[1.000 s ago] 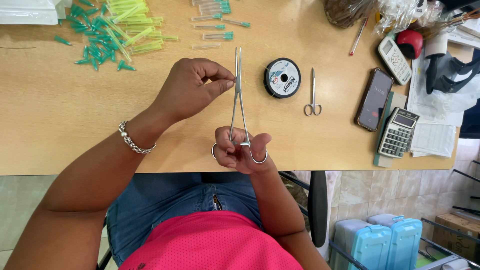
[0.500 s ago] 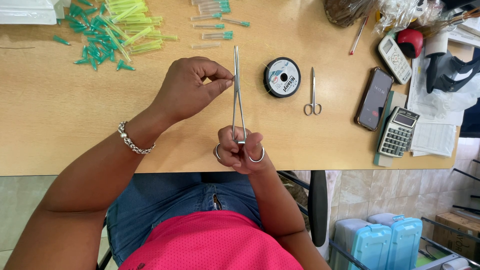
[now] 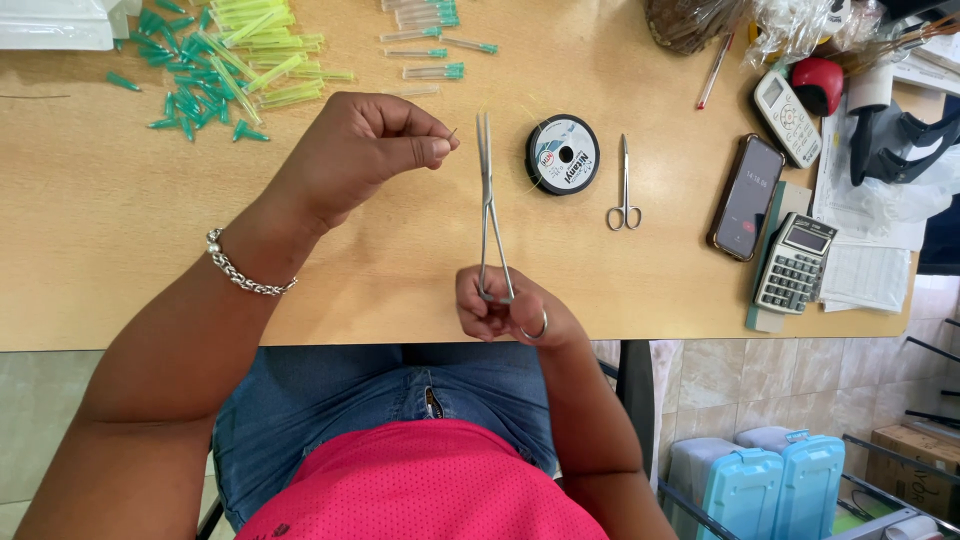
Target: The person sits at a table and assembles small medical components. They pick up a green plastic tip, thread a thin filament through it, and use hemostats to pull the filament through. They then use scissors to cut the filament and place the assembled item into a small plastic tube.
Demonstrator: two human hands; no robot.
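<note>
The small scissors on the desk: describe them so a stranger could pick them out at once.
Start from the wooden desk and find the round black spool near its middle. Just right of it, before the dark phone, lie the small scissors, flat and untouched. Unlike the long metal forceps held in the right hand, they are short and nobody holds them.

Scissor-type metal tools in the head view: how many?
2. The long forceps stand tip-up over the table edge, handles in the right hand, near the left hand. Small scissors lie flat right of the line spool. Clutter top right may hide more.
</note>
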